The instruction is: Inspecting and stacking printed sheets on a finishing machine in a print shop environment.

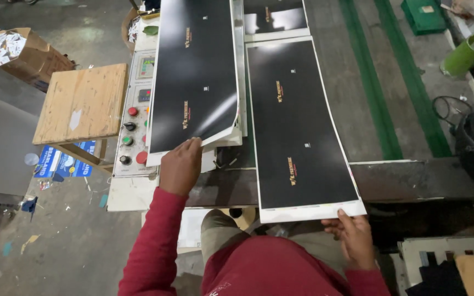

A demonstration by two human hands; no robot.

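We see left hand (181, 166) fingers flat on sheet stack (196, 71), gripping nothing; right hand (352, 237) pinching black sheet (297, 123) right of stack. Risk: sheet skews, creases.

Sheet (297, 126) under right hand (352, 238): paper/card, glossy black face w/ white border, smooth, catching glare. Stack (196, 71) at left hand (181, 166): same glossy paper, top edge curling up. Stool (82, 102): bare plywood, matt, scuffed. Panel (134, 109): painted metal, plastic buttons. Sleeve (152, 246): red knit cloth, matt. Floor (61, 235): rough concrete, looking stained.
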